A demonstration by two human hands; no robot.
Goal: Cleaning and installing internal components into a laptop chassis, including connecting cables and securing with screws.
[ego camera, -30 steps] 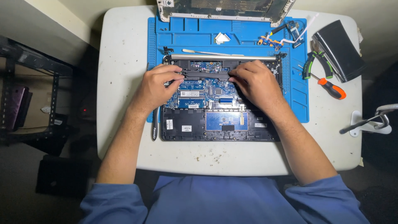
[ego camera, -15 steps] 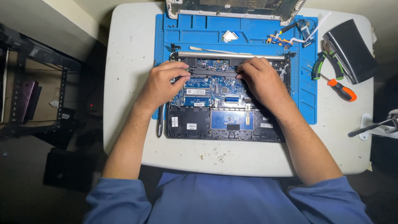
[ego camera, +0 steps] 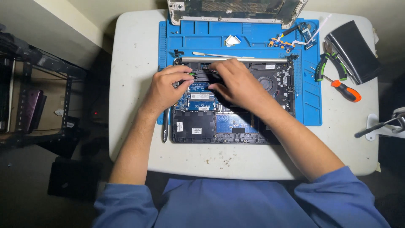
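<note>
An opened laptop base (ego camera: 236, 126) lies on a blue work mat (ego camera: 211, 40), its circuit board and round fan (ego camera: 266, 82) exposed. My left hand (ego camera: 166, 86) sits at the base's upper left, its fingertips pinched on a small green piece (ego camera: 192, 74). My right hand (ego camera: 236, 82) reaches across from the right. Its bent fingers rest on a black part (ego camera: 202, 75) right beside the left fingertips. Whether the right hand grips that part is hidden by the fingers.
A white table (ego camera: 135, 63) carries the mat. A removed laptop cover (ego camera: 236, 10) lies at the far edge. Green-handled pliers (ego camera: 331, 65), an orange screwdriver (ego camera: 344, 90) and a black pouch (ego camera: 354, 50) lie right. A black tool (ego camera: 164, 126) lies beside the laptop. A metal rack (ego camera: 38, 97) stands left.
My right hand has moved left across the board to meet the left hand at the upper left of the laptop. The left hand stayed near its place.
</note>
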